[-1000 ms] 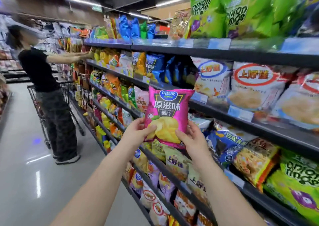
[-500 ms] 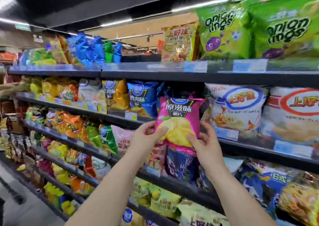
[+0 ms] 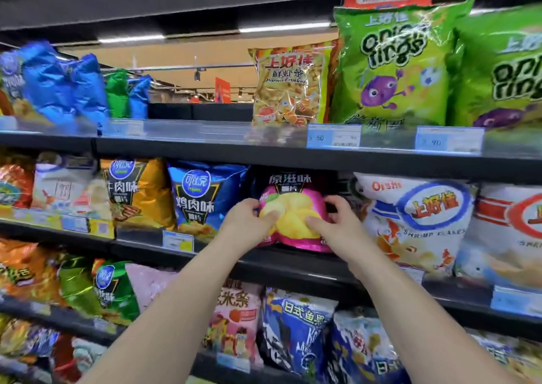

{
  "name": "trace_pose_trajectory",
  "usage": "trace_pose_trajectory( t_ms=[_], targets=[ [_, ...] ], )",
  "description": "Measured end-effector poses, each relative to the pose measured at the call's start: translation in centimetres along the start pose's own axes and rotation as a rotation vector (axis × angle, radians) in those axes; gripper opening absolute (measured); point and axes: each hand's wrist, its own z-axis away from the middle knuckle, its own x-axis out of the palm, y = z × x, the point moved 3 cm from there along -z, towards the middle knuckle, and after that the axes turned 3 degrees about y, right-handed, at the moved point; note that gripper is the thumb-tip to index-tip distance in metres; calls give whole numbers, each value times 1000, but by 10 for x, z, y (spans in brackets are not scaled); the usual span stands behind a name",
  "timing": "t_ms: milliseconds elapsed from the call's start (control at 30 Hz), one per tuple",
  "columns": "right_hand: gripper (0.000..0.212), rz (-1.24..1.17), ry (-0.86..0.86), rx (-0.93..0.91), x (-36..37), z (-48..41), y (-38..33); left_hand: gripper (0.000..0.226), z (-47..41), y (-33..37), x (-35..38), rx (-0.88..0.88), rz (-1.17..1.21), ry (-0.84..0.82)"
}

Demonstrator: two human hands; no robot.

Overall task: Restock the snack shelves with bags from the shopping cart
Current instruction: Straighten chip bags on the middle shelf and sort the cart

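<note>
A pink chip bag [image 3: 293,207] with yellow chips printed on it stands upright on the second shelf [image 3: 293,262], in the gap between a blue chip bag [image 3: 202,199] and a white shrimp-flakes bag [image 3: 416,219]. My left hand [image 3: 249,222] grips its left side, thumb across the front. My right hand [image 3: 334,222] holds its right side the same way. The bag's top edge sits in shadow under the shelf above. The shopping cart is out of view.
The top shelf [image 3: 264,146] carries blue bags, a prawn-cracker bag [image 3: 290,87] and green onion-ring bags [image 3: 393,67], with a bare stretch between. Lower shelves are packed with assorted snack bags [image 3: 296,331]. Price tags line the shelf edges.
Both hands carried the pink bag up and forward from in front of the shelves into the gap on the second shelf. The view swung from down the aisle to face the shelving.
</note>
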Motion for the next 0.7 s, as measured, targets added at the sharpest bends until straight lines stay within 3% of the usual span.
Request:
trace_pose_trajectory(
  t_ms=[167, 333, 500, 633, 700],
  targets=[
    [79, 99, 51, 76, 11, -28, 18, 49, -23, -14, 17, 57, 20, -33],
    [105, 41, 29, 282, 17, -47, 27, 57, -35, -26, 28, 104, -48, -69],
    [102, 50, 31, 373, 18, -59, 30, 46, -31, -37, 29, 214, -62, -15],
    [87, 77, 72, 410, 24, -67, 28, 19, -15, -40, 28, 481, -201, 12],
    [75, 103, 98, 444, 29, -71, 24, 26, -10, -47, 37, 624, -340, 21]
  ],
)
